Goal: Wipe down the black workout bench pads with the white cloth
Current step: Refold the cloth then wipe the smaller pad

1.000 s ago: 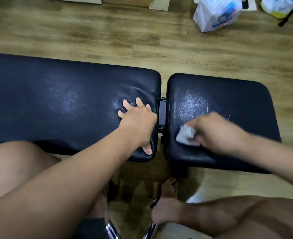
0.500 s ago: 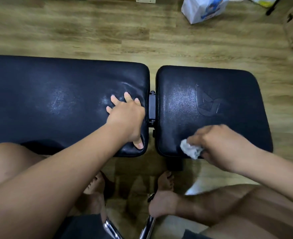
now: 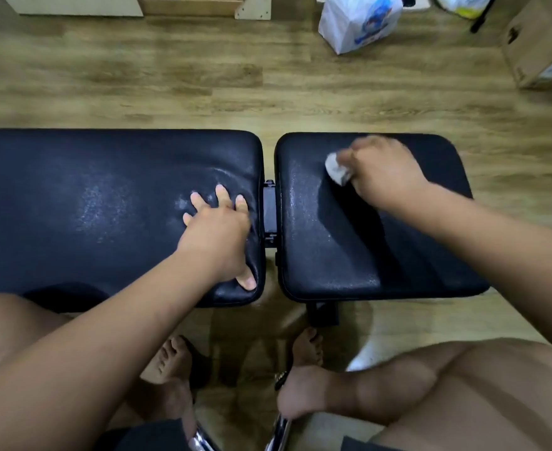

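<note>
Two black bench pads lie side by side across the view: a long pad (image 3: 83,203) on the left and a shorter seat pad (image 3: 343,255) on the right, with a metal hinge (image 3: 269,216) in the gap between them. My left hand (image 3: 219,236) presses flat on the long pad's right end, fingers spread, thumb over the near edge. My right hand (image 3: 378,170) is closed around a bunched white cloth (image 3: 335,167) and holds it against the far part of the seat pad. Both the hand and the cloth are blurred.
Wooden floor surrounds the bench. A white plastic bag (image 3: 359,21) stands at the far side, a cardboard box (image 3: 541,43) at the far right, pale furniture (image 3: 73,4) along the far left. My bare knees and feet (image 3: 304,382) are below the pads, near chrome tubes (image 3: 278,431).
My right hand has carried the cloth from the near edge of the seat pad to its far part. The left hand has stayed pressed on the long pad.
</note>
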`<state>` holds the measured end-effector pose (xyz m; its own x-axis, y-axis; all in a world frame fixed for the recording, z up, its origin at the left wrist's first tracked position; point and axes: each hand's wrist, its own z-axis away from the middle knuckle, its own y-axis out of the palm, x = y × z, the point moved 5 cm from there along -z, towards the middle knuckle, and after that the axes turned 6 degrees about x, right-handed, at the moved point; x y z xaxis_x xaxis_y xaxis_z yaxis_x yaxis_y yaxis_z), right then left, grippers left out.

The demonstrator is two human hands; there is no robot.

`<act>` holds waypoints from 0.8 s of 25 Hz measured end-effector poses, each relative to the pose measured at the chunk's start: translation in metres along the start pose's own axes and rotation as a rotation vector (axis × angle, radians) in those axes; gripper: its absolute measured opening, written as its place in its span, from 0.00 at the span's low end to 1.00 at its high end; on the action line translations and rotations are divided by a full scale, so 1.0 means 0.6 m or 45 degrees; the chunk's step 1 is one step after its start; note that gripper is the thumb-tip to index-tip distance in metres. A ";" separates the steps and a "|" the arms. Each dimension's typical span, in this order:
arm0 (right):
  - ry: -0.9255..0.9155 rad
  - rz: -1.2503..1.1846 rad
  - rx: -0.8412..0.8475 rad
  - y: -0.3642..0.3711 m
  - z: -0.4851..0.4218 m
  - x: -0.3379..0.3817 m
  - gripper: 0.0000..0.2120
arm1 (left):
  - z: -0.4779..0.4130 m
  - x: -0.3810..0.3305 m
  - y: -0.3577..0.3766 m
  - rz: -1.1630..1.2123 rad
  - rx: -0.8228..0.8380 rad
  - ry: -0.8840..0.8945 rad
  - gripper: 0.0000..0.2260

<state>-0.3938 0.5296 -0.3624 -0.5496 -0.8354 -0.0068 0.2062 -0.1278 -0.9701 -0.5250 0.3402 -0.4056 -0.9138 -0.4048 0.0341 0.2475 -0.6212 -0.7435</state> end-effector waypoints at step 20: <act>-0.120 -0.044 0.518 0.066 0.263 -0.033 0.11 | -0.009 -0.002 0.007 -0.029 -0.037 -0.019 0.65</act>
<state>-0.2472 0.4571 -0.3623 -0.4891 -0.8698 0.0648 0.5022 -0.3416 -0.7944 -0.5244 0.3416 -0.4124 -0.9142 -0.4008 0.0608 0.2172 -0.6108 -0.7615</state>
